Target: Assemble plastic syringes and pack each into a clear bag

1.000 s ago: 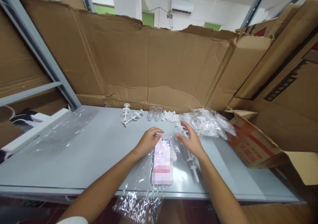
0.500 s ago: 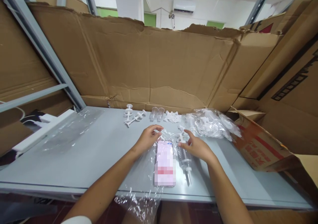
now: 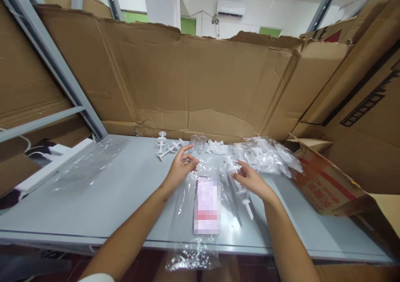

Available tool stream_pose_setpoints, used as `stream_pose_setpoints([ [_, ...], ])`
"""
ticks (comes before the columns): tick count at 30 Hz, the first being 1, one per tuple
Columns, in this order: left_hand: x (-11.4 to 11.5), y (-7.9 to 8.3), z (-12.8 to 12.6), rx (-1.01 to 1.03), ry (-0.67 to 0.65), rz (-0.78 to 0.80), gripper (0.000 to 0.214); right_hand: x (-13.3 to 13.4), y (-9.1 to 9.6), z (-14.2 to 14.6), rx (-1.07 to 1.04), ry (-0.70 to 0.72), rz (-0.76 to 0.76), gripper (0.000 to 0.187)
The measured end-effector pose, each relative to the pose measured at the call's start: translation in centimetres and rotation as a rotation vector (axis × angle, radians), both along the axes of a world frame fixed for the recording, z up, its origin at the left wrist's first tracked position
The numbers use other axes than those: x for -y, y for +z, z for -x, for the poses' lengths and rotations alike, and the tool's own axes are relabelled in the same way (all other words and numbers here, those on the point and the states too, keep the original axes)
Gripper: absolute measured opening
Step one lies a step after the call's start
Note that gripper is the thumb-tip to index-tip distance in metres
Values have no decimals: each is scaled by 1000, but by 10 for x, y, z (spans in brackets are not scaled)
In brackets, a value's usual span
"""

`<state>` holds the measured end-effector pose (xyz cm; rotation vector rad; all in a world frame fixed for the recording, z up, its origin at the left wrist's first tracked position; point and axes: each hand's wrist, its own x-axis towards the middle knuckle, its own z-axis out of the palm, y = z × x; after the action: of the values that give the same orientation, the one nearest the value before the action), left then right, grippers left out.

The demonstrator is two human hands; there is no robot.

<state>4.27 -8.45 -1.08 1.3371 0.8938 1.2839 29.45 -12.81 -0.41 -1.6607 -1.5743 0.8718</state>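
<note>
A large clear plastic syringe (image 3: 239, 185) with a white plunger is in my right hand (image 3: 249, 181), thumb and fingers closed on its barrel. Its nozzle tilts toward the front of the table. My left hand (image 3: 183, 164) is at the upper end of a clear plastic bag (image 3: 184, 205), thumb and some fingers pinched at its edge, index finger raised. The bag runs down around a phone (image 3: 207, 205) with a partly blurred screen, and its lower end hangs over the table's front edge. Glare hides where the bag lies over or under the phone.
White plunger parts (image 3: 170, 147), clear cups (image 3: 198, 142) and small white pieces (image 3: 217, 147) lie along the back. A bag of white parts (image 3: 265, 157) rests at the right, beside an open cardboard box (image 3: 328, 186). A power strip (image 3: 53, 167) is at the left; cardboard (image 3: 200, 77) walls the back.
My right hand has closed on the syringe and raised it, its nozzle swinging right. My left hand has moved slightly left, its fingers drawn together. The bag's lower end has shifted right.
</note>
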Motion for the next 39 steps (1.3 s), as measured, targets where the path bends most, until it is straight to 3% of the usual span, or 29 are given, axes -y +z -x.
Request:
stream_pose_setpoints([
  [5,-1,5,4,123,-50,31,22,3,14,-4,-480,56,-24,45],
  [10,4,6,3,158,-161,81,19,4,16,2,-889,80,-33,40],
  [14,7,7,1,122,-185,64,19,5,19,7,-1043,103,-72,41],
  [24,7,4,-3,157,-86,73,21,11,23,16,-1052,317,-73,43],
  [28,9,2,-6,138,-63,49,22,11,18,21,-976,378,-126,43],
  [32,10,0,-9,131,-32,32,23,13,13,26,-877,446,-72,47],
  [39,11,-1,-11,106,-60,-8,32,12,10,32,-902,393,-86,42],
])
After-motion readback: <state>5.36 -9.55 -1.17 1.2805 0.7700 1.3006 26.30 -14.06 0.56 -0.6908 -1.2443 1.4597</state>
